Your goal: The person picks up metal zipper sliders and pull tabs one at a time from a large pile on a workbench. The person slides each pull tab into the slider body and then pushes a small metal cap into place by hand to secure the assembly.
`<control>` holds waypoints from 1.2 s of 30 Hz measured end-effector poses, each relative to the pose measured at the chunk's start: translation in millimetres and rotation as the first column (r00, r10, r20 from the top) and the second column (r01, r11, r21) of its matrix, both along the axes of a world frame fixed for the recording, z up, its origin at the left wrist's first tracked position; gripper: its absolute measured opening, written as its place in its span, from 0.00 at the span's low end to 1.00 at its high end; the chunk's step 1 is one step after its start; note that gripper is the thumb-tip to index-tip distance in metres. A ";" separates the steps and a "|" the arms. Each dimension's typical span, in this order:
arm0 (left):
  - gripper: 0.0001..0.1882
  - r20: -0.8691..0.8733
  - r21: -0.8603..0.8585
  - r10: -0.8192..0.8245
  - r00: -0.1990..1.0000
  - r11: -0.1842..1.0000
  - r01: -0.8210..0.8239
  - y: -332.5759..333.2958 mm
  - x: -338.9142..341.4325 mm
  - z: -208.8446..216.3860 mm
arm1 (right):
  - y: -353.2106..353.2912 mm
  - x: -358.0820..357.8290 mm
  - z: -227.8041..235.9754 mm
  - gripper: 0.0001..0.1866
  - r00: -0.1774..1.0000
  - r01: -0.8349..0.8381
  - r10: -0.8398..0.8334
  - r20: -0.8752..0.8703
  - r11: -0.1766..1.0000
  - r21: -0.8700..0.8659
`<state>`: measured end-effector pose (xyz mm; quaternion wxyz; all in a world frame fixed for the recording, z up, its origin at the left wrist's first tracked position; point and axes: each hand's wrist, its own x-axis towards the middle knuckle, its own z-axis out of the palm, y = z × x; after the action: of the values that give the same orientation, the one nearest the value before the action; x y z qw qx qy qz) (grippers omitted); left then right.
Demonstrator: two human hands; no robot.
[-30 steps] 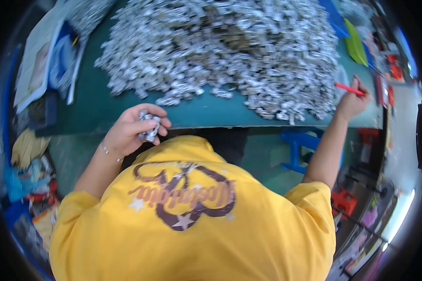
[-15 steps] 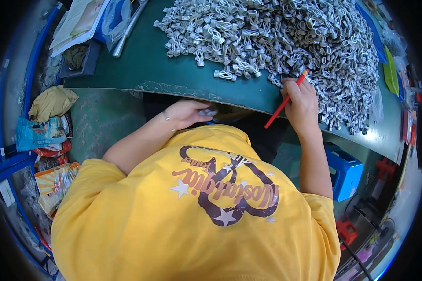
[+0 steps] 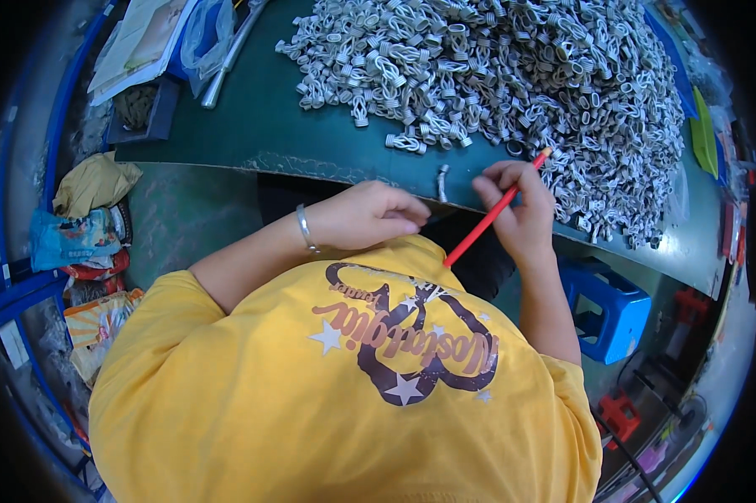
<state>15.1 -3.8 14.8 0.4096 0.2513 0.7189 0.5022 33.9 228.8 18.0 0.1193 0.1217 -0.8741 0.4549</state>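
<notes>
My right hand (image 3: 520, 205) is closed around a red pencil (image 3: 487, 225), which slants from beside the pile down toward my shirt. Its thumb and fingers are bent near the table's front edge. To its left, a single small grey looped cord piece (image 3: 442, 183) stands out at that edge, touching neither hand. My left hand (image 3: 374, 214) is in front of the edge, fingers stretched to the right and thumb apart, with nothing visible in it. A large heap of similar grey looped pieces (image 3: 495, 75) covers the back and right of the table.
The green table (image 3: 227, 126) carries papers (image 3: 147, 42), a grey bin (image 3: 155, 113) and a metal rod (image 3: 227, 63) at its far left. A blue stool (image 3: 608, 310) stands below the right side. Bags (image 3: 76, 235) lie on the left.
My left hand has come out from the table's edge to the right, and the grey item in it is gone. My right hand moved off the heap toward me; a single piece now shows at the edge.
</notes>
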 end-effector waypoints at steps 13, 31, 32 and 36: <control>0.10 0.042 -0.122 0.290 0.956 0.951 -0.284 20.3 -14.4 25.0 | -17.9 -8.7 -10.4 0.15 0.987 -0.145 0.143 -0.067 0.989 -0.031; 0.10 0.297 0.289 0.461 0.836 0.791 -0.539 24.6 -18.5 25.5 | -19.3 -9.8 0.9 0.16 0.981 -0.192 0.159 -0.111 0.721 -0.666; 0.10 0.303 0.300 0.468 0.830 0.780 -0.549 24.7 -18.3 25.7 | -19.9 -9.0 1.6 0.15 0.983 -0.158 0.177 -0.057 0.633 -0.758; 0.11 0.062 0.344 0.492 0.868 0.806 -0.481 23.5 -17.3 24.7 | -12.9 -3.9 -0.3 0.11 0.972 -0.006 0.196 0.133 0.581 -0.814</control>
<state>-2.2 19.7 39.5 0.2053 0.1347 0.6648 0.7055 30.0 215.8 17.6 0.0431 0.0555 -0.5709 0.8180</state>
